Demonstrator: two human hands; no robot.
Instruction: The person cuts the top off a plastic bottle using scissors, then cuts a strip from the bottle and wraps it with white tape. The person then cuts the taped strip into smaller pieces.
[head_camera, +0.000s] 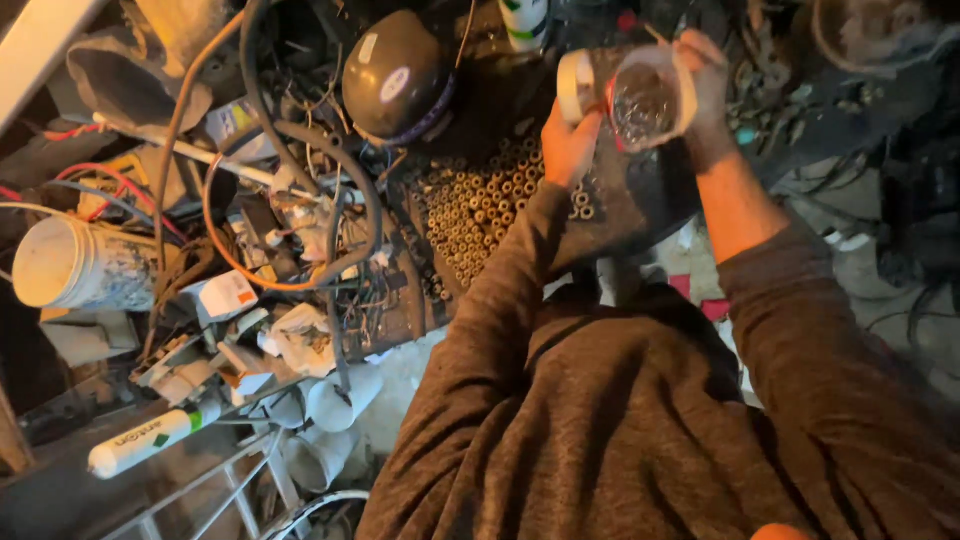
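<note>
Head view: nearest is the person's brown-sleeved arms, reaching up and away from the body. Just below the grip lies a dense bed of small brass-coloured tubes (480, 205) on a dark counter (640, 200), directly under both wrists. The left hand (570, 140) is clenched round a white lid or cap (576, 86); the right hand (705, 85) is grasping a clear plastic jar (645, 98), tilted with its mouth toward the camera and glinting contents inside. Left of the grip and beyond, a rounded black compressor shell (395, 75) sits among tangled cables (290, 160). Far to the left stand a white bucket (70, 265) and a white tube (150, 437).
</note>
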